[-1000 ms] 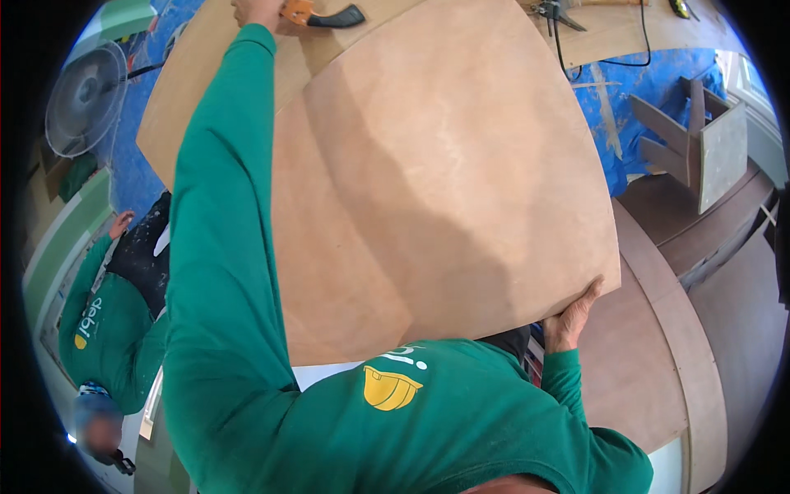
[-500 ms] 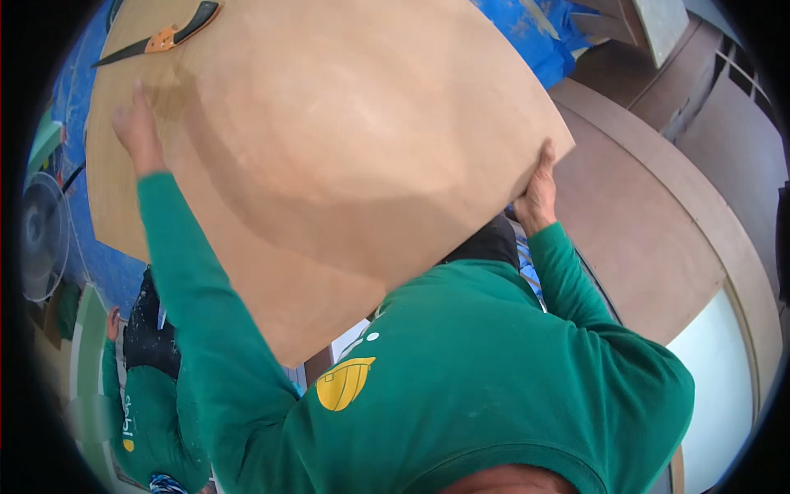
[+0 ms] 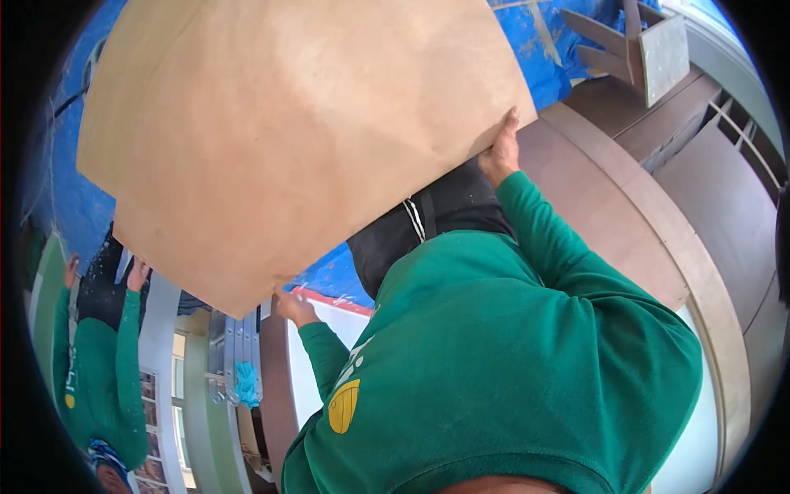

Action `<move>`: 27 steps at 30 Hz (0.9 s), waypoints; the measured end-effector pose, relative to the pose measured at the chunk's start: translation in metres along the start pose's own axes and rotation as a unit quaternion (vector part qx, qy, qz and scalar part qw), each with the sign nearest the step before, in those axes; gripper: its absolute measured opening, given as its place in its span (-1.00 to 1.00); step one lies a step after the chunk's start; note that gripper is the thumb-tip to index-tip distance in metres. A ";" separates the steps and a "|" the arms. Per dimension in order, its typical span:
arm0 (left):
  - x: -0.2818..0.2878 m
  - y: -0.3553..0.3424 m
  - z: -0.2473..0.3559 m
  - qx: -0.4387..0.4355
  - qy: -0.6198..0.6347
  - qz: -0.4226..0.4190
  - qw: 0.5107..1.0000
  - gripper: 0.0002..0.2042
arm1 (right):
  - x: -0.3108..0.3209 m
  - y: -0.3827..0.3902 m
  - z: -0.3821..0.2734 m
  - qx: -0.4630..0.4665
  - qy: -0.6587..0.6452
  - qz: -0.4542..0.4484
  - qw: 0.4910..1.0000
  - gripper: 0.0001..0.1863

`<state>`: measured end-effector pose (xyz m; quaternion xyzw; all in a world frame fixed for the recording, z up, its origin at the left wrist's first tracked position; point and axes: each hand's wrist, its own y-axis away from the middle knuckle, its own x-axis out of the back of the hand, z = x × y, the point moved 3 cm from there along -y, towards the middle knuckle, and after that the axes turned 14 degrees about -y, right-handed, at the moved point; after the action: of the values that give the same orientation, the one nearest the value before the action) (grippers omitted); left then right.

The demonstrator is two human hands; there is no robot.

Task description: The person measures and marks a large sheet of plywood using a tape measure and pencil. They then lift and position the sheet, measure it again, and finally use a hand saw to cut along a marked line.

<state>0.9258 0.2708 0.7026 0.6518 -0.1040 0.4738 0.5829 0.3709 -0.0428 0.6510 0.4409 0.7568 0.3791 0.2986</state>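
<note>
A large, thin tan wooden board (image 3: 304, 140) stretches out in front of me, with a step cut into its left edge. My right hand (image 3: 502, 155) grips its near right corner, thumb on top and the other fingers hidden beneath. On the near edge toward the left, my left hand (image 3: 295, 308) is closed on the same board, with part of its fingers out of sight under it.
At the lower left another person in a green top (image 3: 103, 362) stands with a hand (image 3: 138, 273) by the board's left edge. Blue sheeting (image 3: 539, 49) covers the floor. Brown panels (image 3: 601, 198) lean at the right; a folded ladder (image 3: 234, 346) stands lower left.
My left hand has come from the board's top at the far left to its near edge. The board has shifted left and away, and the handsaw with the black and orange handle is out of view.
</note>
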 end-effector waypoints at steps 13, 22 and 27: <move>-0.164 -0.016 0.086 0.085 0.292 -0.291 0.907 -0.21 | -0.079 -0.070 0.077 -0.015 -0.044 -0.109 0.993 0.11; -0.124 -0.031 0.113 0.088 -0.159 -0.329 0.927 0.00 | -0.042 -0.073 0.087 -0.102 0.110 -0.047 0.988 0.10; -0.130 0.047 0.174 -0.253 -0.419 -0.324 0.810 -0.23 | 0.045 -0.008 0.116 0.208 0.590 -0.050 0.779 -0.42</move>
<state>0.9111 0.0528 0.6602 0.6127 -0.2367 -0.1044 0.7468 0.4392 0.0311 0.5773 0.1442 0.8663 0.3832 -0.2862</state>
